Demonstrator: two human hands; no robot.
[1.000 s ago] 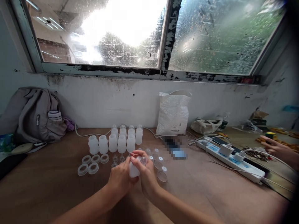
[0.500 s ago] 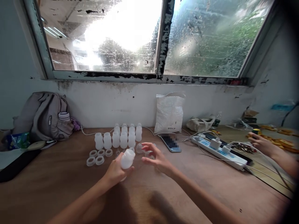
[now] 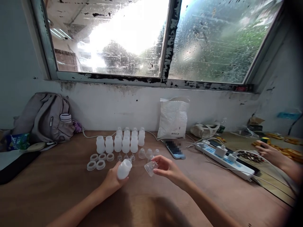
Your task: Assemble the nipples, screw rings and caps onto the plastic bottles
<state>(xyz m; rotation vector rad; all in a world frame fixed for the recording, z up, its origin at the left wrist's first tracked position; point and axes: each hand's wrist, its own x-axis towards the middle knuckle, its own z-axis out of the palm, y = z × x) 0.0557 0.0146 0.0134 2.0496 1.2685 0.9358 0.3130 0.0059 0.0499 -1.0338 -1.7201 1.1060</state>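
Note:
My left hand [image 3: 115, 176] is wrapped round a frosted white baby bottle [image 3: 124, 169], tilted with its top up and to the right. To the right of it, my right hand [image 3: 166, 167] pinches a clear plastic bottle cap [image 3: 149, 168], apart from the bottle. Just beyond stand several clear caps [image 3: 149, 153]. Several white bottles [image 3: 117, 144] stand in rows farther back, those at the rear with clear caps on. Several screw rings [image 3: 100, 164] lie at the left, and small clear nipples [image 3: 120, 156] sit in front of the bottles.
A phone [image 3: 175, 149] and a white plastic package [image 3: 174, 118] are behind to the right. A power strip [image 3: 227, 160] with cables crosses the right side. A backpack [image 3: 44, 118] stands at the left. Another person's hand [image 3: 270, 153] holds a tool at far right.
My right hand has closed on a clear cap and drawn it nearer. My left hand has moved slightly left and nearer with the bottle.

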